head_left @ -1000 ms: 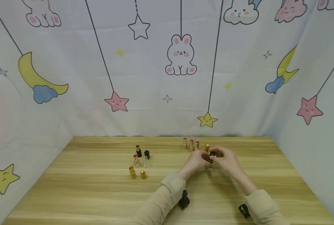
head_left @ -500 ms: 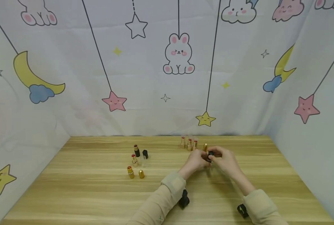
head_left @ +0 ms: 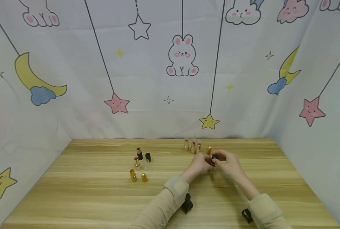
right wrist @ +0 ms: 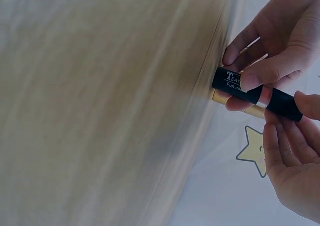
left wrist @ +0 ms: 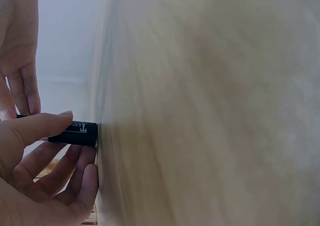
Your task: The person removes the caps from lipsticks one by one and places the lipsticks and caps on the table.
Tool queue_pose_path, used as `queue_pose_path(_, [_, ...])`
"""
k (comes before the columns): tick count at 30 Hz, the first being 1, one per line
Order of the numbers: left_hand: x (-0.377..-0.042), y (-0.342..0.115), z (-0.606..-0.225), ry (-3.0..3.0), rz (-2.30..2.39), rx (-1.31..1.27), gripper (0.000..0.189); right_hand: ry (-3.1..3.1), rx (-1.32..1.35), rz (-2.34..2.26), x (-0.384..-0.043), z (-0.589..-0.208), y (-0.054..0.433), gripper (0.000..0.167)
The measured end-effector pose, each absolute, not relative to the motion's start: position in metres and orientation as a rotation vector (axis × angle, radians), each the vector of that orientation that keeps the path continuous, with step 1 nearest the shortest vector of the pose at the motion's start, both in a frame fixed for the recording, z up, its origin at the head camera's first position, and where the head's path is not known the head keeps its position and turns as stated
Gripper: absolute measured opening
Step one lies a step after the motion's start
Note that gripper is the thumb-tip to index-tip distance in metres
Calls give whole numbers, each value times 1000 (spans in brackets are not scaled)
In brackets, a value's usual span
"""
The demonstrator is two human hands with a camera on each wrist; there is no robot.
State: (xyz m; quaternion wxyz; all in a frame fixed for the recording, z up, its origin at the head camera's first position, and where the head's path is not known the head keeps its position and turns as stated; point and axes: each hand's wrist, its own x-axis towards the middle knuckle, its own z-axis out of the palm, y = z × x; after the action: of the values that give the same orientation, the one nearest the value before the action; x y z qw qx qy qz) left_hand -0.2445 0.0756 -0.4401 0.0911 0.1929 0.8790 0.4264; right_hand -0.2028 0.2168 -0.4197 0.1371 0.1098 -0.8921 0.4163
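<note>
My left hand [head_left: 199, 163] grips the black, white-lettered base of a lipstick [right wrist: 227, 80] near the tabletop. Thumb and fingers of my right hand [head_left: 229, 163] pinch a black cap [right wrist: 284, 107] at the lipstick's top end. Between base and cap a band of reddish colour and a pale ring show in the right wrist view, so the cap does not cover the whole stick. Just behind my left hand stands a gold lipstick [head_left: 208, 150]. Beside it are three clear-capped gold lipsticks [head_left: 193, 148] with red tips.
On the wooden table [head_left: 87, 200], at left, stand an uncapped black lipstick [head_left: 139, 154] by a black cap [head_left: 148, 157], a gold one [head_left: 137, 163] by a clear cap [head_left: 146, 164], and another gold lipstick [head_left: 133, 175] by a gold cap [head_left: 144, 177]. A printed curtain [head_left: 147, 82] hangs behind.
The head view has shifted slightly. Both hands stay almost in place around the lipstick and cap; less of the lipstick shows below my right fingers. The other lipsticks stand unmoved.
</note>
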Motion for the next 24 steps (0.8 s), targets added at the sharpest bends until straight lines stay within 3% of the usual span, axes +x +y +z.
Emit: queue_pose_path(24, [-243,73,-441,2621,1256,531,14,-2610,347,1129,-199,-420,214,23])
